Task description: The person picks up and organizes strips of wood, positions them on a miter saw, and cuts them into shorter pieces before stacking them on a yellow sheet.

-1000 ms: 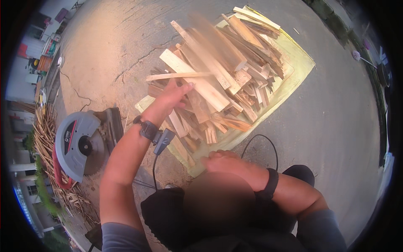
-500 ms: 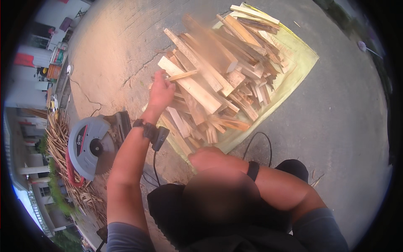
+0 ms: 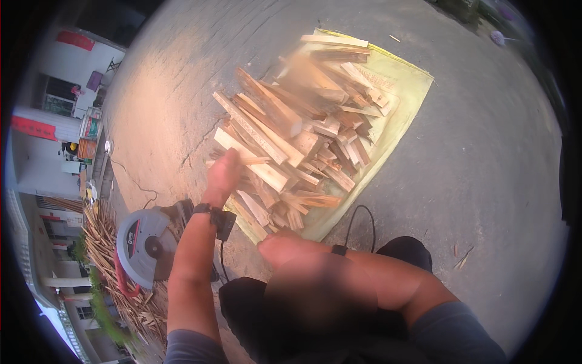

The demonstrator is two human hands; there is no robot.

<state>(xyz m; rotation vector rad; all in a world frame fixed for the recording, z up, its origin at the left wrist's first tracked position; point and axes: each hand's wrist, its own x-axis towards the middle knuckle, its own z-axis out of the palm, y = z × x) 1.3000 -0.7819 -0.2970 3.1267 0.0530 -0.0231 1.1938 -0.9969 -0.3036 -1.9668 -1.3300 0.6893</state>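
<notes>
My left hand [image 3: 224, 173] is closed around a thin wood stick [image 3: 255, 161], at the left side of a heap of cut wood pieces [image 3: 257, 134]. The stick's end pokes out to the right, over a pale board [image 3: 268, 175]. At the near corner of the heap, my right hand [image 3: 284, 245] is closed with its back turned up. What its fingers hold, if anything, is hidden; wood ends and the sack's edge lie beside them. Beneath the heap spreads a yellow woven sack [image 3: 401, 100].
A grey miter saw [image 3: 145, 246] with a red handle stands left of my left forearm. Behind it lies a pile of thin wood strips [image 3: 100, 233]. A black cable [image 3: 371, 218] loops near my right arm. Buildings with red banners [image 3: 33, 127] line the far left.
The view has shifted, so the heap and sack sit lower and further left in the picture. Both hands stay near the same parts of the heap, the left still with the stick.
</notes>
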